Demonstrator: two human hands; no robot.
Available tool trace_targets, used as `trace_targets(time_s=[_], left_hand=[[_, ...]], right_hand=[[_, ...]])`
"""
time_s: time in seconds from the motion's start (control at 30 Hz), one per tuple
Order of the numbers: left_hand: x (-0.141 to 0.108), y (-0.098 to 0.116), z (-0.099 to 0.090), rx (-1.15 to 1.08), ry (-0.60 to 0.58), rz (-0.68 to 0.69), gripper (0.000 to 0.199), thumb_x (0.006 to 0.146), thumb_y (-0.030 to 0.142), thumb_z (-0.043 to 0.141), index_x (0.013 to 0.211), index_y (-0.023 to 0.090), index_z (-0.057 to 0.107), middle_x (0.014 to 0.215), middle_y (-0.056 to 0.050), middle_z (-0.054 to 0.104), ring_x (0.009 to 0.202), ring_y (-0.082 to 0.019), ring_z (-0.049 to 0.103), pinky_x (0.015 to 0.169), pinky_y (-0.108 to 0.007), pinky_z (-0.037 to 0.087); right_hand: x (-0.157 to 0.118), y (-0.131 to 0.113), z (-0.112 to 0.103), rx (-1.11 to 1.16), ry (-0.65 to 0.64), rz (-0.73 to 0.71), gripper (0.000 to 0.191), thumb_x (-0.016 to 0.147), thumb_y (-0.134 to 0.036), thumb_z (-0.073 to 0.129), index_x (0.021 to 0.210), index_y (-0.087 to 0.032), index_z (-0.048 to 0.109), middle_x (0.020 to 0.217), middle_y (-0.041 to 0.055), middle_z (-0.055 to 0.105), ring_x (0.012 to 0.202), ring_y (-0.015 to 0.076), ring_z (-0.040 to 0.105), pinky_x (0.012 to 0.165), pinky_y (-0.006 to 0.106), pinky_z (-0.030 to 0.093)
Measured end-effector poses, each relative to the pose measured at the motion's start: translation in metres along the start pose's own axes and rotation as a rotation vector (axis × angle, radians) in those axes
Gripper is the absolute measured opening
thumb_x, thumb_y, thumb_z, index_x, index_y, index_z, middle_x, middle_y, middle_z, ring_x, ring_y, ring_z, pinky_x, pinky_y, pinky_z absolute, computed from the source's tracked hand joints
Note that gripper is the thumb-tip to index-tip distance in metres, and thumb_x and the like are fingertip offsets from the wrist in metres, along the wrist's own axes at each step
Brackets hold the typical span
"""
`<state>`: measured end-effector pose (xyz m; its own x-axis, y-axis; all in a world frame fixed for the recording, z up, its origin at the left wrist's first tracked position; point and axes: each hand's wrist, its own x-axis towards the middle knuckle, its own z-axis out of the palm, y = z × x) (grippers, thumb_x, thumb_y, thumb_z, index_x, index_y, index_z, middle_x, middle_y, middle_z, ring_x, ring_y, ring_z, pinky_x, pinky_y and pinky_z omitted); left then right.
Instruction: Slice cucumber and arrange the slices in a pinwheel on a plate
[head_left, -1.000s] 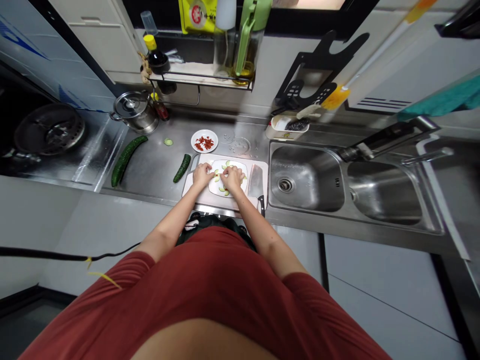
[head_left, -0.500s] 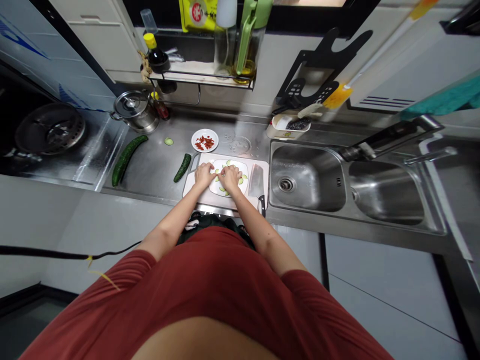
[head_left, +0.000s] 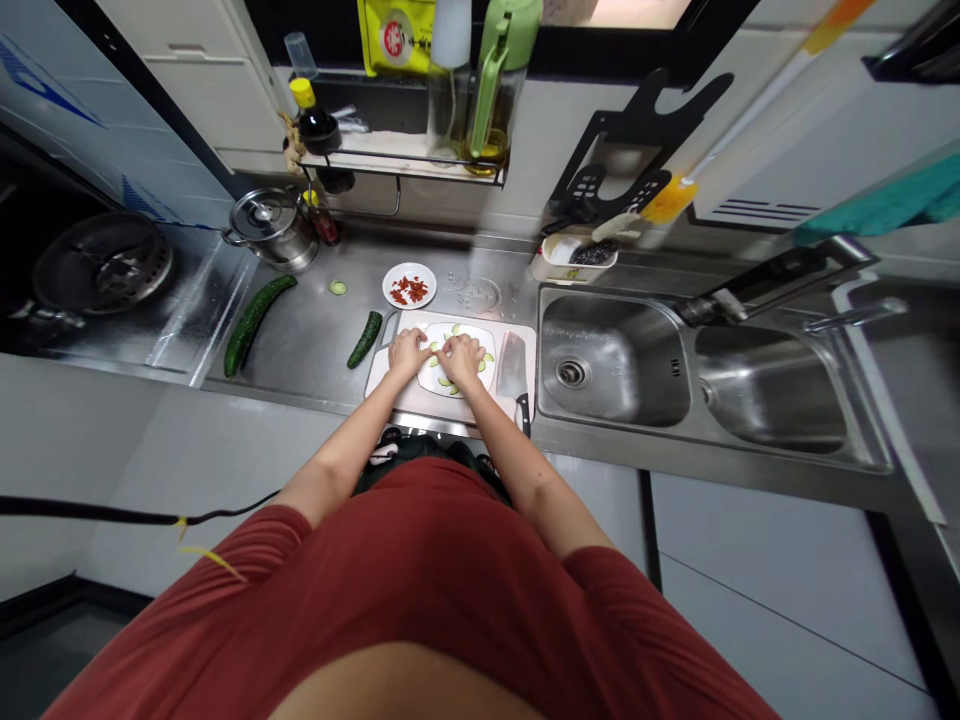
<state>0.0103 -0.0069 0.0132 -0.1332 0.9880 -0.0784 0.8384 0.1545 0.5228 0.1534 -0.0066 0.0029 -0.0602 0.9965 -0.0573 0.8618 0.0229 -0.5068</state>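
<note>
Hands point(head_left: 435, 355) pinched together, grip unclear, over pale green-edged slices point(head_left: 454, 382) on white plate point(head_left: 472, 377).

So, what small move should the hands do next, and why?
Perhaps the left hand and right hand should ease apart low over the plate: their fingertips nearly meet there, with slices around. Whether they pinch one, I cannot tell.
</note>
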Motion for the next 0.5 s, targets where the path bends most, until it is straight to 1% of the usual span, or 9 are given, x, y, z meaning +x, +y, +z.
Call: trace_targets(time_s=[0.13,0.3,0.4,0.5], left_hand=[[0.001,-0.005,-0.004,-0.090,0.049,-0.050,0.021,0.074,0.025,0.066,0.094,0.022,0.063,0.091,-0.004,0.060,0.087,-0.020,0.057,0.080,-0.030,0.041],[-0.001,-0.014,-0.004,-0.170,0.104,-0.109,0.021,0.071,0.024,0.066,0.092,0.021,0.064,0.085,-0.002,0.060,0.083,-0.018,0.057,0.076,-0.028,0.041],[-0.003,-0.020,-0.003,-0.220,0.126,-0.127,0.022,0.071,0.027,0.065,0.092,0.021,0.065,0.084,-0.002,0.060,0.080,-0.016,0.056,0.072,-0.026,0.041],[-0.006,-0.024,-0.004,-0.247,0.146,-0.133,0.023,0.070,0.029,0.065,0.091,0.020,0.065,0.083,-0.002,0.061,0.078,-0.015,0.056,0.070,-0.025,0.041]], right_hand=[[0.001,0.009,-0.014,0.060,0.066,0.048,0.019,0.085,-0.037,0.053,0.082,-0.021,0.063,0.101,0.0075,0.056,0.100,0.0272,0.041,0.088,0.041,0.028],[0.001,0.026,-0.040,0.135,0.172,0.111,0.020,0.085,-0.039,0.053,0.079,-0.021,0.062,0.099,0.0064,0.057,0.102,0.0267,0.042,0.095,0.044,0.026],[-0.002,0.040,-0.052,0.180,0.242,0.126,0.019,0.084,-0.038,0.054,0.078,-0.022,0.061,0.095,0.0061,0.057,0.100,0.0259,0.043,0.094,0.041,0.029],[-0.008,0.054,-0.058,0.226,0.304,0.102,0.017,0.083,-0.035,0.054,0.077,-0.021,0.060,0.091,0.0060,0.058,0.097,0.0241,0.046,0.093,0.038,0.033]])
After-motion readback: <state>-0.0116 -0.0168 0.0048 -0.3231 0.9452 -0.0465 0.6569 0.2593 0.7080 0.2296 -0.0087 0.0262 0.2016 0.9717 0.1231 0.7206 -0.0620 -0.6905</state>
